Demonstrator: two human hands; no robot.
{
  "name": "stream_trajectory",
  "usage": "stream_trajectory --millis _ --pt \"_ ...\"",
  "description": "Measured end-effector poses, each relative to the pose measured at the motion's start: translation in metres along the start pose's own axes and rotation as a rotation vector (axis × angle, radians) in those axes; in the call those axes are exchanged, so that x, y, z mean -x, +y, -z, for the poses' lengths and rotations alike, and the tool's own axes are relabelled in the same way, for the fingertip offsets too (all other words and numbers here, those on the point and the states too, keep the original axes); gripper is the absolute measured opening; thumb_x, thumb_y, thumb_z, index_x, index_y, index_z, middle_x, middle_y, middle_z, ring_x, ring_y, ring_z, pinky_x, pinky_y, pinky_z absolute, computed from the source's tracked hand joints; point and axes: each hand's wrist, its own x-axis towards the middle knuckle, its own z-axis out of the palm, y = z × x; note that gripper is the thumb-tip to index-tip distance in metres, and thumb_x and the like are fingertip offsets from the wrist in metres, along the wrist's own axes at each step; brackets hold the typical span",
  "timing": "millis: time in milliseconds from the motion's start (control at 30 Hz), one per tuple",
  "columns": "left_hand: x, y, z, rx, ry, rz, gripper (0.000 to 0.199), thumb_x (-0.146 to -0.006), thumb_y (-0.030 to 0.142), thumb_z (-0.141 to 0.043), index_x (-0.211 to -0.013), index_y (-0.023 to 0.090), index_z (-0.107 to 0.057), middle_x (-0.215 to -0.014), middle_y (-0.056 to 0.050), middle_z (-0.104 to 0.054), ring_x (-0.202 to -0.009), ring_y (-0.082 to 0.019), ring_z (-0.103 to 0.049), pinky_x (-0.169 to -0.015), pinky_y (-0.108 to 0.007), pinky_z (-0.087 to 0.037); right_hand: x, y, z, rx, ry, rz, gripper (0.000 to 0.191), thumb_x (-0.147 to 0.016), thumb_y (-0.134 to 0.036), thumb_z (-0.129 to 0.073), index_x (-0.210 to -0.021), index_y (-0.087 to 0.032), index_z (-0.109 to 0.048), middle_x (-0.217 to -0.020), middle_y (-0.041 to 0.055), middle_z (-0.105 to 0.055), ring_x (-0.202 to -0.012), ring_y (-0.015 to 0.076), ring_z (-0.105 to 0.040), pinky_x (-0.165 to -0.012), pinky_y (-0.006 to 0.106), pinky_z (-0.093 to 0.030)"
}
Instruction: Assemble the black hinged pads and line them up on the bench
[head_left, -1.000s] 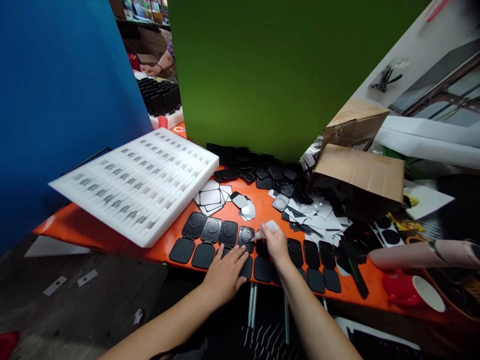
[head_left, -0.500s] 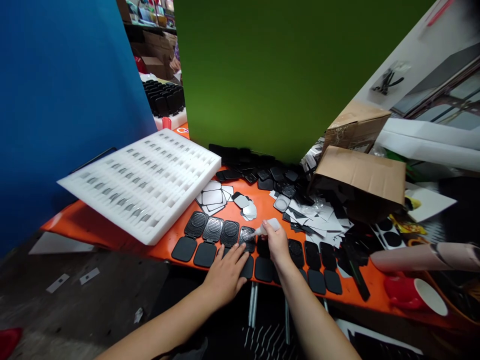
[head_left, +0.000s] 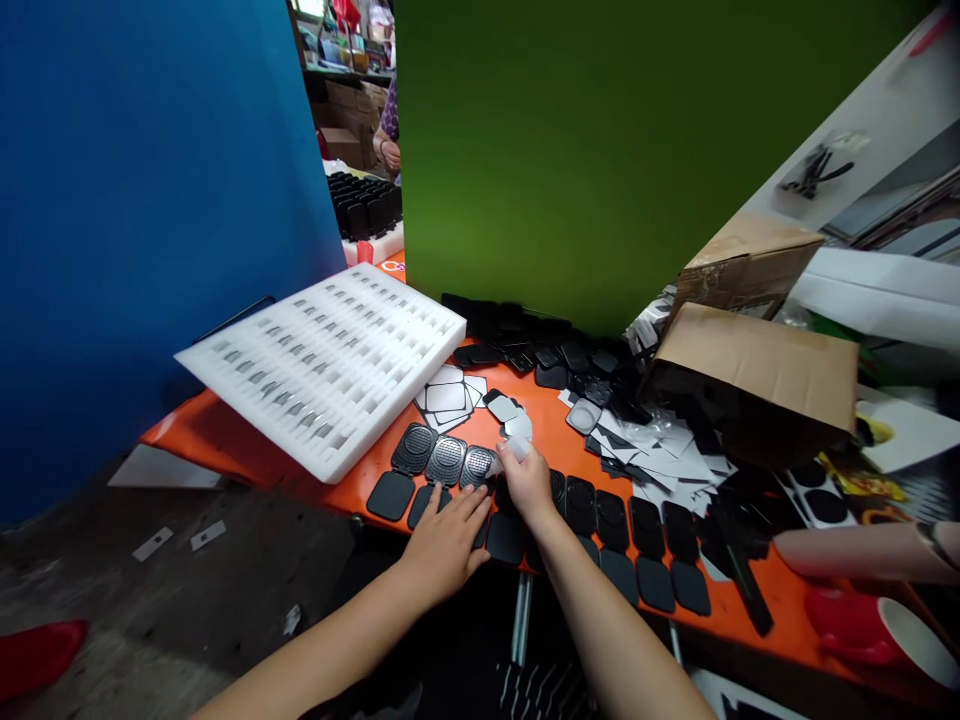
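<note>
A row of opened black square cases (head_left: 448, 460) lies along the near side of the orange table, their ridged halves away from me and flat halves towards me. My right hand (head_left: 531, 488) is closed around a small white squeeze bottle (head_left: 516, 449), tilted with its nozzle down and left at the third case from the left (head_left: 478, 463). Whether the tip touches the case I cannot tell. My left hand (head_left: 444, 545) lies with fingers spread over the flat near halves just below, partly hiding them. Beyond the bottle are silvery rounded plates (head_left: 517, 424).
A white foam tray (head_left: 322, 360) with slots holding thin pieces stands at left. White-and-black sheets (head_left: 450, 395), loose black cases (head_left: 551, 375), a paper pile (head_left: 652, 455), a cardboard box (head_left: 761, 350) and a red mug (head_left: 851, 625) surround the row. Another person's hand (head_left: 389, 155) shows behind.
The bottle in my right hand has gone left from the fourth case to the third. My left hand has slid left along the row too. The camera view has turned left.
</note>
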Motion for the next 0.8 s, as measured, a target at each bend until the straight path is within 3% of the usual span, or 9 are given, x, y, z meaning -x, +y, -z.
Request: stream_trajectory --millis 133,333,567,800 --pt "0.000 0.000 0.000 0.021 0.014 -0.003 0.059 -0.075 0.031 -0.051 -0.129 0.021 -0.030 -0.138 -0.006 -0.029 -0.125 -0.025 -0.027 -0.101 -0.055 -0.010 -0.001 0.003 0.003 0.026 0.030 0.049 0.035 -0.074 -0.048 -0.046 -0.076 -0.016 -0.061 -0.074 0.0059 -0.063 -0.071 0.0191 -0.056 -0.062 0.026 -0.039" --pt "0.000 -0.001 0.000 0.038 0.010 -0.005 0.060 -0.074 0.030 -0.052 -0.129 0.021 -0.030 -0.137 -0.007 -0.030 -0.125 -0.025 -0.027 -0.101 -0.056 -0.010 -0.015 0.009 -0.001 -0.162 0.018 -0.106 0.039 -0.072 -0.053 -0.046 -0.070 -0.016 -0.059 -0.059 0.0030 -0.061 -0.054 0.0176 -0.055 -0.050 0.025 -0.038" --pt "0.002 -0.001 0.000 0.054 0.015 0.001 0.062 -0.073 0.030 -0.054 -0.129 0.021 -0.031 -0.137 -0.007 -0.031 -0.124 -0.025 -0.027 -0.101 -0.056 -0.010 -0.027 -0.003 -0.019 -0.172 0.026 -0.052 0.037 -0.071 -0.051 -0.047 -0.068 -0.016 -0.060 -0.057 0.0016 -0.061 -0.056 0.0174 -0.055 -0.052 0.025 -0.038" --pt "0.001 -0.002 0.000 0.076 0.020 0.004 0.060 -0.073 0.031 -0.054 -0.128 0.023 -0.031 -0.137 -0.006 -0.031 -0.125 -0.025 -0.027 -0.101 -0.057 -0.010 -0.031 -0.009 -0.023 -0.148 0.037 -0.035 0.035 -0.072 -0.049 -0.046 -0.066 -0.018 -0.058 -0.060 0.0028 -0.062 -0.060 0.0189 -0.057 -0.055 0.026 -0.040"
